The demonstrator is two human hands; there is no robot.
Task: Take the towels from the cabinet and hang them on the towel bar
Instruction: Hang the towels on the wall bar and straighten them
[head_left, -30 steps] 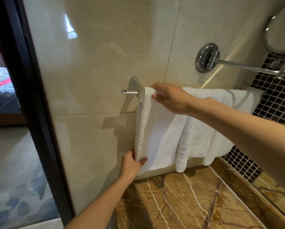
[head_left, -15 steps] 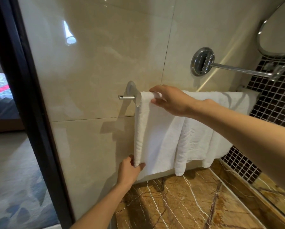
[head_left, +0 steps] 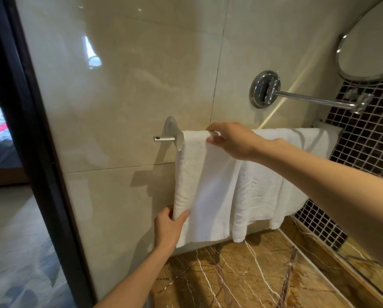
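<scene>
White towels hang side by side over the metal towel bar (head_left: 163,138) on the beige tiled wall. The left towel (head_left: 206,185) drapes down from the bar's left end; another towel (head_left: 261,192) hangs to its right. My left hand (head_left: 169,227) pinches the left towel's lower left edge. My right hand (head_left: 232,140) grips the top fold of that same towel on the bar. The bar's right end is hidden behind the towels.
A brown marble counter (head_left: 241,276) lies below the towels. A chrome arm (head_left: 308,100) with a round mirror (head_left: 373,41) sticks out from the wall above. Dark mosaic tile (head_left: 364,152) covers the right wall. A black door frame (head_left: 30,152) stands left.
Both hands keep hold of the left towel; the left hand has shifted slightly down along the edge. The view has drifted a little.
</scene>
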